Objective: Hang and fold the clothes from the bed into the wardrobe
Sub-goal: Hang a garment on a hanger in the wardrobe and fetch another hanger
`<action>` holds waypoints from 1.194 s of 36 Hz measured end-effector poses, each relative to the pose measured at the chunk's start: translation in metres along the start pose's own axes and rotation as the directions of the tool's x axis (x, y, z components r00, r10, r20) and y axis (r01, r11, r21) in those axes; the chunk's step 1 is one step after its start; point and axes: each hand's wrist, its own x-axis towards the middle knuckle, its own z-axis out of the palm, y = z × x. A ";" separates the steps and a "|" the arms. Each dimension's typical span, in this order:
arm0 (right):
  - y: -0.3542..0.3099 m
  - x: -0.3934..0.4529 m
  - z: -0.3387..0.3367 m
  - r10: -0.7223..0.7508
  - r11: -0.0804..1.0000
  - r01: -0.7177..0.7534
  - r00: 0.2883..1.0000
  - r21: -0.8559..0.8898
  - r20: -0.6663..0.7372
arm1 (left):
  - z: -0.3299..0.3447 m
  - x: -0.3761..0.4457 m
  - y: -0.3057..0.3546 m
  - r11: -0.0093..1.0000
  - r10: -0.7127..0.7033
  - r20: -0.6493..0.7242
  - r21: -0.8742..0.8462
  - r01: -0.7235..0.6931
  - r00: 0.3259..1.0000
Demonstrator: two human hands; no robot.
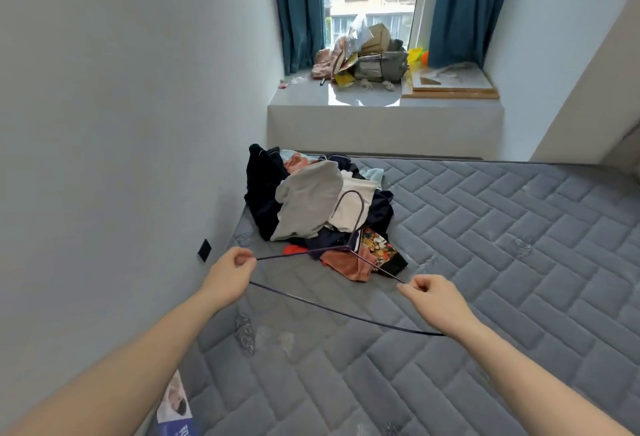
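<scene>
A thin dark wire hanger (343, 314) is held flat over the grey quilted mattress (502, 262), hook pointing away toward the clothes. My left hand (232, 271) pinches its left shoulder end. My right hand (434, 299) pinches the right shoulder end. Just beyond the hanger lies a pile of clothes (318, 207) against the left wall: dark navy garments, a light grey top, a white piece, an orange-pink cloth and a patterned item. No wardrobe is in view.
A white wall runs along the bed's left side, with a small black plate (204, 249) low on it. Beyond the bed a raised window ledge (381, 113) carries bags, papers and a board. Teal curtains frame the window. A printed label (176, 408) sits at the mattress's near-left corner.
</scene>
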 end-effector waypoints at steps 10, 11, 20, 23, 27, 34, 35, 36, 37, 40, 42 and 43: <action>0.028 0.070 0.130 0.222 0.975 -0.223 0.967 0.004 -0.122 | 0.029 0.143 -0.084 0.923 -0.010 0.224 0.378 -0.078 0.975; 0.036 0.078 0.145 0.253 0.967 -0.255 0.957 0.001 -0.140 | 0.033 0.158 -0.095 0.886 -0.017 0.269 0.451 -0.111 0.963; 0.110 0.134 0.245 0.545 0.834 -0.548 0.806 0.059 -0.232 | 0.094 0.289 -0.143 0.694 0.011 0.376 0.665 -0.278 0.926; 0.131 0.142 0.265 0.600 0.796 -0.600 0.762 0.083 -0.241 | 0.121 0.327 -0.139 0.690 0.037 0.371 0.662 -0.292 0.928; 0.151 0.149 0.281 0.630 0.772 -0.628 0.737 0.098 -0.245 | 0.160 0.371 -0.122 0.717 0.093 0.348 0.627 -0.305 0.933; 0.168 0.158 0.289 0.664 0.747 -0.638 0.710 0.185 -0.235 | 0.210 0.425 -0.090 0.739 0.062 0.347 0.614 -0.277 0.936; 0.169 0.159 0.289 0.667 0.745 -0.638 0.706 0.196 -0.237 | 0.215 0.430 -0.088 0.748 0.062 0.349 0.604 -0.275 0.935; 0.170 0.159 0.288 0.668 0.744 -0.636 0.704 0.205 -0.239 | 0.220 0.433 -0.087 0.764 0.070 0.352 0.583 -0.277 0.933; 0.171 0.159 0.287 0.669 0.743 -0.635 0.704 0.211 -0.240 | 0.224 0.433 -0.087 0.781 0.083 0.359 0.556 -0.284 0.930; 0.171 0.154 0.283 0.668 0.744 -0.632 0.705 0.219 -0.238 | 0.230 0.422 -0.090 0.837 0.120 0.365 0.463 -0.292 0.923; 0.167 0.148 0.278 0.669 0.743 -0.627 0.704 0.235 -0.239 | 0.224 0.407 -0.091 0.879 0.160 0.291 0.393 -0.271 0.943; 0.164 0.145 0.276 0.670 0.742 -0.623 0.702 0.246 -0.242 | 0.219 0.401 -0.092 0.902 0.182 0.228 0.349 -0.255 0.957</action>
